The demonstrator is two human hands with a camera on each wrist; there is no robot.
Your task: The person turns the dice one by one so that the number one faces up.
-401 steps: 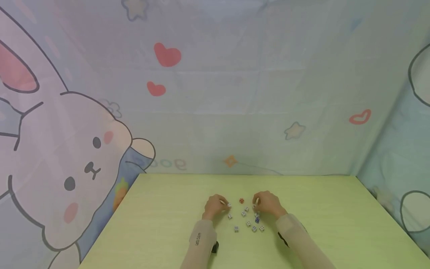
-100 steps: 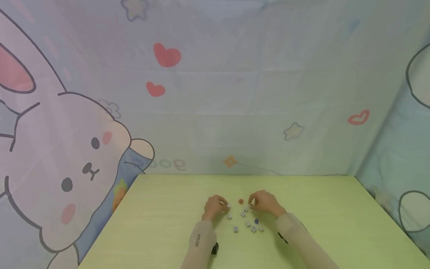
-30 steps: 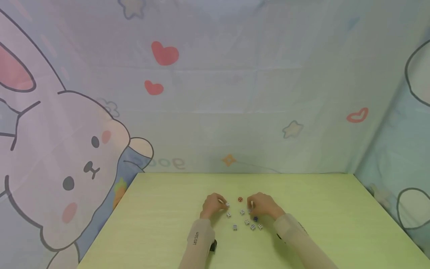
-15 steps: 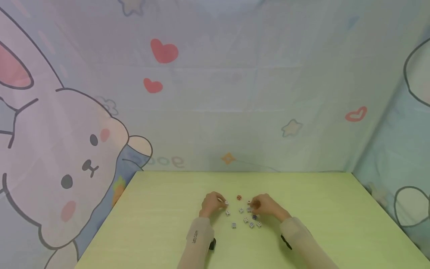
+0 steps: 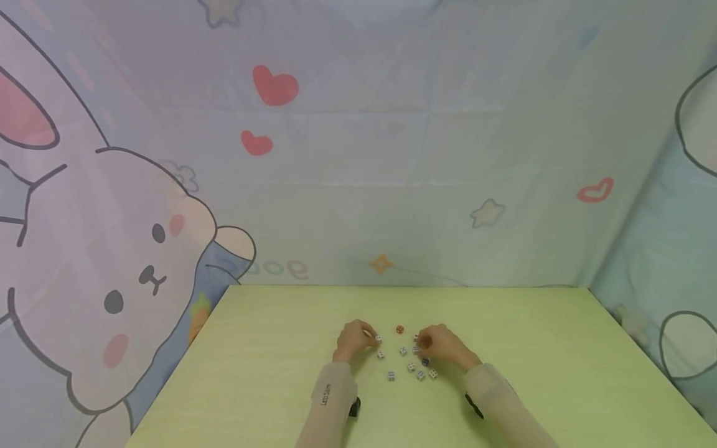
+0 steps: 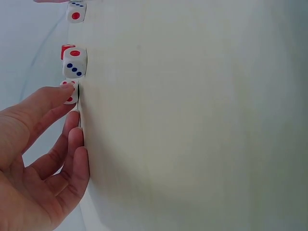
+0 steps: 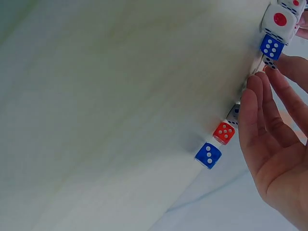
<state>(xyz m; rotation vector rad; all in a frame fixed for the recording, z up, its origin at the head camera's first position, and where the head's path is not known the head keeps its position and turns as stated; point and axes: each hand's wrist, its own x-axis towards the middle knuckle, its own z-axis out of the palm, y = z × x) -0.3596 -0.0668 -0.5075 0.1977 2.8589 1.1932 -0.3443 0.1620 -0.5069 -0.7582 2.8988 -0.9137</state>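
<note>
My left hand pinches a white die between thumb and forefinger; its red pips show on the die in the left wrist view, its other fingers loosely bent. Opposite, my right hand has thumb and forefinger together at a red-pipped white die, partly covered by its fingertips. Just nearer lies another white die, right by the thumb. A blue die sits below that hand. Further off between the hands is a red die.
Several white dice, such as one at the front left and one at the front right, are scattered on the pale green table. In the right wrist view, another blue die lies beside the red one. A patterned cloth hangs behind.
My right hand has shifted slightly right and away over the last second, uncovering two white dice by its fingertips. My left hand has kept its pinch. Earlier, white dice near the blue die were moved.
</note>
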